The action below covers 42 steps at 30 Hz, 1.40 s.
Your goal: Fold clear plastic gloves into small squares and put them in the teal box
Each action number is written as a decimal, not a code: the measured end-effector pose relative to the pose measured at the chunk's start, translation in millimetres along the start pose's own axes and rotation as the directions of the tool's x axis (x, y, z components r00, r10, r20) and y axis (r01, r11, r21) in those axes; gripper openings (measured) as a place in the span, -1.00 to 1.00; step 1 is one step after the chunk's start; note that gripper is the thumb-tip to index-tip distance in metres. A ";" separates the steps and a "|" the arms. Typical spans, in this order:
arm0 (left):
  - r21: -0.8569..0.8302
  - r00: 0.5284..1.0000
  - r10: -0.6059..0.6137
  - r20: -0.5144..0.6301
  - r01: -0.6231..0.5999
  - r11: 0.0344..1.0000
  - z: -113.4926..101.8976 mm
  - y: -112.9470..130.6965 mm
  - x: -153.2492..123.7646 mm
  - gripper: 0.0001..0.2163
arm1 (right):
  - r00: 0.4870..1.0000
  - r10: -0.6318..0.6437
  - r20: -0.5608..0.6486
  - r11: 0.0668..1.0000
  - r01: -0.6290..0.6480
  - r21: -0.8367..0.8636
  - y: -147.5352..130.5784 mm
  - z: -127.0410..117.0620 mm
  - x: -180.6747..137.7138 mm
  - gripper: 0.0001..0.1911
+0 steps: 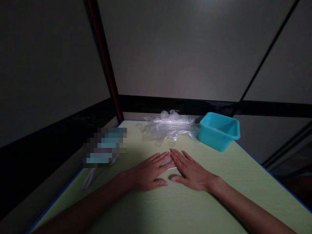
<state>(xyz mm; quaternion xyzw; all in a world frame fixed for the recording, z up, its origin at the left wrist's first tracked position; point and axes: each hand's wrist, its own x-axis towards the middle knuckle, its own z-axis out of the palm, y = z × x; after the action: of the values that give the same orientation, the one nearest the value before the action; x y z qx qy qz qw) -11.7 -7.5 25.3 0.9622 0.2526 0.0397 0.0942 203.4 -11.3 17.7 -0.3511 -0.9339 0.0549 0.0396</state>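
Both palms face down at the middle of a pale green table (185, 208). My left hand (149, 172) lies flat with its fingers stretched out and its thumb apart. My right hand (191, 169) lies flat too, fingers pointing forward and inward until the fingertips of the two hands meet. Beneath the fingers lies a small, flat, whitish piece (168, 160), mostly covered, so I cannot make out its kind. Neither hand grips anything.
Crumpled clear plastic bags (168, 126) lie at the far edge. A turquoise plastic basket (214, 138) stands at the back right. On the left are a blurred-out item (107, 146) and a whitish loop (88, 178). Walls border the back and left.
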 end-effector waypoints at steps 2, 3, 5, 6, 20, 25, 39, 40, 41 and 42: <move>0.002 1.000 -0.007 0.017 0.006 1.000 -0.5 -0.1 -0.1 -0.41 | 1.000 0.002 0.011 1.000 -0.002 0.001 -0.5 -1.0 0.1 -0.15; 0.002 1.000 -0.007 0.020 0.007 1.000 -0.7 -0.2 -0.3 -0.41 | 1.000 0.002 0.014 1.000 -0.002 0.001 -0.7 -1.6 0.1 -0.15; 0.000 1.000 -0.008 0.021 0.008 1.000 -0.9 -0.1 -0.5 -0.40 | 1.000 0.003 0.020 1.000 -0.003 0.000 -1.1 -2.7 -0.1 -0.14; 0.000 1.000 -0.008 0.019 0.008 1.000 -0.9 -0.1 -0.5 -0.40 | 1.000 0.004 0.024 1.000 -0.004 0.000 -1.3 -3.2 -0.2 -0.14; 0.006 0.999 -0.017 0.039 0.017 1.000 -2.8 1.0 -0.3 -0.39 | 0.999 0.022 0.046 1.000 -0.023 0.020 -0.2 -2.5 0.1 -0.16; 0.005 1.000 -0.003 0.019 0.003 1.000 0.8 -1.7 -0.6 -0.39 | 0.998 0.023 0.059 0.999 -0.025 0.032 1.6 -3.0 -0.1 -0.16; 0.012 1.000 -0.015 0.018 0.014 1.000 -0.3 -1.2 0.0 -0.38 | 1.000 -0.001 0.031 0.999 -0.001 0.044 3.3 -1.4 -1.5 -0.21; 0.012 1.000 -0.014 0.015 0.014 1.000 0.2 -1.5 -0.2 -0.38 | 0.999 0.001 0.033 0.999 -0.003 0.047 2.9 -1.9 -1.4 -0.21; 0.012 1.000 -0.015 0.012 0.015 1.000 0.7 -1.8 -0.5 -0.38 | 0.999 0.003 0.036 0.999 -0.005 0.051 2.5 -2.5 -1.3 -0.20; 0.012 1.000 -0.015 0.009 0.015 1.000 1.1 -1.9 -0.8 -0.37 | 0.999 0.007 0.039 0.998 -0.009 0.054 2.1 -3.1 -1.1 -0.19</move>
<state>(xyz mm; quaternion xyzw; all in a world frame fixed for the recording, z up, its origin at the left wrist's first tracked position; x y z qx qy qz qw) -13.2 -6.5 23.8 0.9609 0.2597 0.0330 0.0898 205.9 -10.3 20.5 -0.3525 -0.9312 0.0872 0.0306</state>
